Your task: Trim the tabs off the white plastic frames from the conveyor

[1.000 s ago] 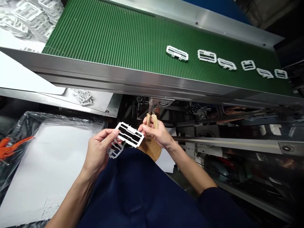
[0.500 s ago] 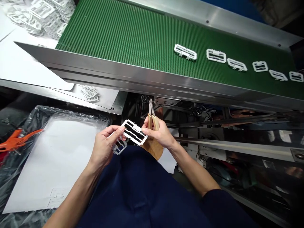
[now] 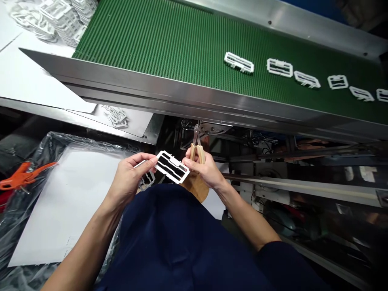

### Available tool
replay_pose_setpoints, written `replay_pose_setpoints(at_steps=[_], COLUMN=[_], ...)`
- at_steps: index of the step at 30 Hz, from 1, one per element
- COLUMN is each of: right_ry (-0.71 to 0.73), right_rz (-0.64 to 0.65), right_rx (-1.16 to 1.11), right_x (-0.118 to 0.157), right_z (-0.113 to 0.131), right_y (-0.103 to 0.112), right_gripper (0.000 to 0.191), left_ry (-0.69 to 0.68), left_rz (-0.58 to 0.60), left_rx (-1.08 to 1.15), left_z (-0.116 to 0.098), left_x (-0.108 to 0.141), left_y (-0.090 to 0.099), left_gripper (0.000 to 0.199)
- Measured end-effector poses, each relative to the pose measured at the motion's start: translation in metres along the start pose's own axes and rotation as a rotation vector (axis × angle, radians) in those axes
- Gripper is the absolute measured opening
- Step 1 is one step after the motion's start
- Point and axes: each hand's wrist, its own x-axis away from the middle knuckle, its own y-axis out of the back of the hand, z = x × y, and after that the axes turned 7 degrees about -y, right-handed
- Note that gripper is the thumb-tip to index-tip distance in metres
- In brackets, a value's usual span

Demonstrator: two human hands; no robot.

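My left hand (image 3: 130, 173) pinches the left end of a white plastic frame (image 3: 173, 166) with long slots, held in front of my dark blue clothing. A second white slotted frame (image 3: 147, 180) hangs beneath that hand, partly hidden by its fingers. My right hand (image 3: 204, 167) is wrapped round the pale tan handles of a pair of nippers (image 3: 197, 150), whose metal jaws point up and away from me. The thumb and fingertips of that hand are at the right end of the upper frame; whether they press on it I cannot tell.
A green ribbed conveyor belt (image 3: 169, 44) with metal side walls crosses the view, carrying several white frames (image 3: 239, 62). Stacked frames (image 3: 60, 20) stand at the upper left, loose pieces (image 3: 115, 116) below. An orange-handled tool (image 3: 21, 176) lies beside a plastic-lined container holding white sheet (image 3: 72, 190).
My left hand has shifted left along the upper frame, and the lower frame has moved left with it. The nippers have moved slightly right and now tilt differently.
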Motion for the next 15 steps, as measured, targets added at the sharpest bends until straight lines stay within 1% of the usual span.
replay_pose_setpoints(at_steps=[5, 15], right_ry=[-0.05, -0.097], right_rz=[0.034, 0.031], right_rx=[-0.12, -0.167], right_x=[0.0009, 0.0011], right_z=[-0.0024, -0.0026], right_y=[0.0008, -0.0001], right_gripper=[0.031, 0.033], left_ry=[0.055, 0.089], left_rz=[-0.077, -0.122], left_rx=[0.063, 0.055], left_z=[0.0056, 0.0082], left_x=[0.0007, 0.0024], left_y=[-0.0004, -0.0015], left_gripper=[0.024, 0.023])
